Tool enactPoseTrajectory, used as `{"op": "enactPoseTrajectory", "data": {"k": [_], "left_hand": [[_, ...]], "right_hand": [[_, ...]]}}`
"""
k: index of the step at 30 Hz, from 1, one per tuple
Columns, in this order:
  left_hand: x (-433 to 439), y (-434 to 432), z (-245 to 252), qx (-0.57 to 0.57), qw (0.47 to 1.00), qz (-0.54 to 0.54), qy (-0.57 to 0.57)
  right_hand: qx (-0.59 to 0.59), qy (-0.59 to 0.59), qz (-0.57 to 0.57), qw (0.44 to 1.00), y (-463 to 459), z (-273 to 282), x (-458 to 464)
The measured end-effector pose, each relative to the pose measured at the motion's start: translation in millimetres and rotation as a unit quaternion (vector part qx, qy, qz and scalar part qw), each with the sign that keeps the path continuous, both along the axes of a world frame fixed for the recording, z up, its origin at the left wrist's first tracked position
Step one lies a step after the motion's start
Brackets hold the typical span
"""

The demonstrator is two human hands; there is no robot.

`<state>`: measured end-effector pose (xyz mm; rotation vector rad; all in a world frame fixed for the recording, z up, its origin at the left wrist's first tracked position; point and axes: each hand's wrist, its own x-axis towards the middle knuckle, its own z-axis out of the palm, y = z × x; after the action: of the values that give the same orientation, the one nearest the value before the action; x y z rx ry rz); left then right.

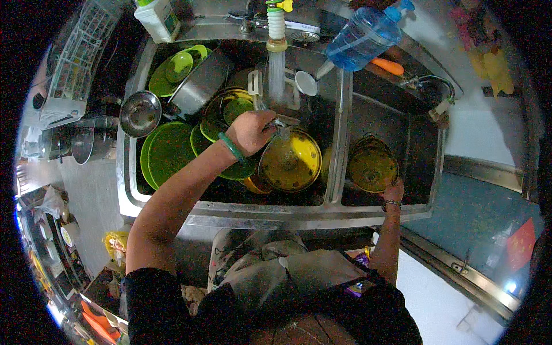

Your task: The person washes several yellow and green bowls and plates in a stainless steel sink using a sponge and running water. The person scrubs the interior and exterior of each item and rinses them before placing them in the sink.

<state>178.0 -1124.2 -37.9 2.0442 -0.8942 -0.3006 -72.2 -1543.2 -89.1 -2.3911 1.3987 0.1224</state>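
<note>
My left hand (252, 131), with a green bangle at the wrist, is closed around a small shiny metal utensil (280, 123), its kind unclear. It is over the left sink basin, just below the water stream (277, 73) from a ribbed faucet extension (276, 26). Under the fingers lies a round yellow dish (297, 166), and water splashes into it. My right hand (393, 189) grips the near right rim of a yellow bowl-like dish (371, 170) in the right basin. Green plates (170, 151) and a metal pot (200, 82) crowd the left basin.
A steel divider (340, 129) separates the basins. A round metal bowl or ladle (140, 113) rests on the left rim. Behind stand a blue bottle (364, 39), a white jug (157, 19) and an orange handle (387, 66). A small white cup (306, 83) is near the stream.
</note>
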Motion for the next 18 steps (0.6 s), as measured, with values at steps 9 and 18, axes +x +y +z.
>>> {"op": "enactPoseTrajectory", "data": {"k": [9,18], "left_hand": [[4.3,1.9,-17.8,-0.046,0.999,0.026,-0.003],[2.1,22.6,-21.5,-0.037,0.996,0.082,0.012]], "right_hand": [[-0.088,-0.152,0.491,0.854,184.9,32.0,141.2],[-0.024,0.206,0.505,0.838,226.8,0.5,186.8]]}}
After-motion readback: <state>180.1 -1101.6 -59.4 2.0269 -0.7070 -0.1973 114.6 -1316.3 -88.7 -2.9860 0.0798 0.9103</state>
